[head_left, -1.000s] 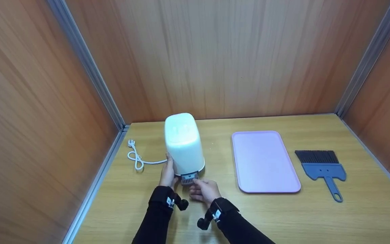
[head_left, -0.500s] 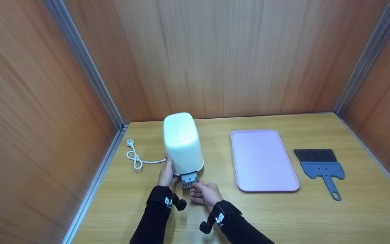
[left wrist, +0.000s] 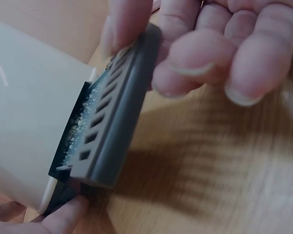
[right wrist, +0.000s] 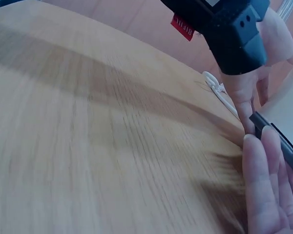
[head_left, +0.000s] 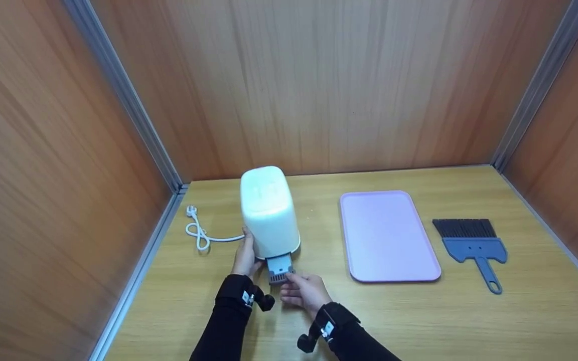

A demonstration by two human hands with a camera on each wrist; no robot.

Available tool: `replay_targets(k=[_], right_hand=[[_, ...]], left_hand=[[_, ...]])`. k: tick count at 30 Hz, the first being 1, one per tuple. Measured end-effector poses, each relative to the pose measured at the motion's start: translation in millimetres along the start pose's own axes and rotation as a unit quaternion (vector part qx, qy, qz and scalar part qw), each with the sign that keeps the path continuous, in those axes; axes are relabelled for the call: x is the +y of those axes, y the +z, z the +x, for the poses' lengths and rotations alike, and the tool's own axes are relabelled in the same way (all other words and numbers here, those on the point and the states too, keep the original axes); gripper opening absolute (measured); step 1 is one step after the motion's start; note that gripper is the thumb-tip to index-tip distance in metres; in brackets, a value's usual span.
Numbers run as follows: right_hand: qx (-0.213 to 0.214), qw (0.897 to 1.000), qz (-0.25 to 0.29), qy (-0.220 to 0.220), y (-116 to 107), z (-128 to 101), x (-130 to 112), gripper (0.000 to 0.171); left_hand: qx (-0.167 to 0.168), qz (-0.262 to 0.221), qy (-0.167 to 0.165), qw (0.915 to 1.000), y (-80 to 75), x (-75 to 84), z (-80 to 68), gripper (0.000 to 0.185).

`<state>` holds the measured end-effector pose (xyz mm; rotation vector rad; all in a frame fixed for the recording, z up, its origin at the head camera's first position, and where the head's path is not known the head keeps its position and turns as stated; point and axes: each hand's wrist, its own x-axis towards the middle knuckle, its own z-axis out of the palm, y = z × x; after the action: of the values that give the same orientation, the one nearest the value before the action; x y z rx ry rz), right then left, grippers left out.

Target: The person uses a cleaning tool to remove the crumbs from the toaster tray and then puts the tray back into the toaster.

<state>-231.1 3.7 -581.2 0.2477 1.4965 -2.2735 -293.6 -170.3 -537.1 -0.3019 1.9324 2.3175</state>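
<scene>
A white toaster (head_left: 269, 220) stands on the table, its top smooth and rounded. From the bottom of its near end juts a grey-blue crumb tray (head_left: 280, 264) with a slotted front. My right hand (head_left: 306, 292) pinches the tray's front edge at its right corner, thumb on the slotted face, the other fingers bent below. In the left wrist view, pale crumbs (left wrist: 77, 127) lie in the tray behind its front. My left hand (head_left: 244, 256) grips the toaster's lower left side, with fingertips by the base beneath the tray. The tray's rear part is hidden inside the toaster.
A white power cord (head_left: 199, 235) with its plug lies looped left of the toaster. Right of the hands is a lilac tray (head_left: 389, 235). Beyond it lies a blue brush (head_left: 473, 248) with dark bristles. Wooden panels (head_left: 339, 85) enclose the table's back and sides.
The crumb tray has slid farther out of the toaster toward me, my right hand drawing back with it. My left hand keeps its place on the toaster.
</scene>
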Motion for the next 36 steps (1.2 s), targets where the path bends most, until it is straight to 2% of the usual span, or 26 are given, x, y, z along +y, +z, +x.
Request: replay_targets(k=[8,15,22,36], right_hand=[[-0.008,1.000,-0.005,0.005,0.8,-4.3,0.7,0.020],[-0.017,1.000,-0.006,0.007,-0.4,-8.1,-0.5,0.018],[-0.030,1.000,-0.005,0.005,-1.2,-10.1,1.4,0.017],[-0.037,0.999,0.016,-0.008,-3.5,-21.3,7.9,0.010]], left_hand=[[-0.015,-0.002,0.002,0.9999,-1.5,-0.9,1.0,0.086],[-0.004,0.005,0.010,0.9999,-0.2,-1.1,-0.2,0.098],[-0.004,0.000,0.002,1.0000,-0.8,0.2,2.0,0.089],[-0.007,-0.006,-0.004,1.0000,-2.5,0.6,1.5,0.089]])
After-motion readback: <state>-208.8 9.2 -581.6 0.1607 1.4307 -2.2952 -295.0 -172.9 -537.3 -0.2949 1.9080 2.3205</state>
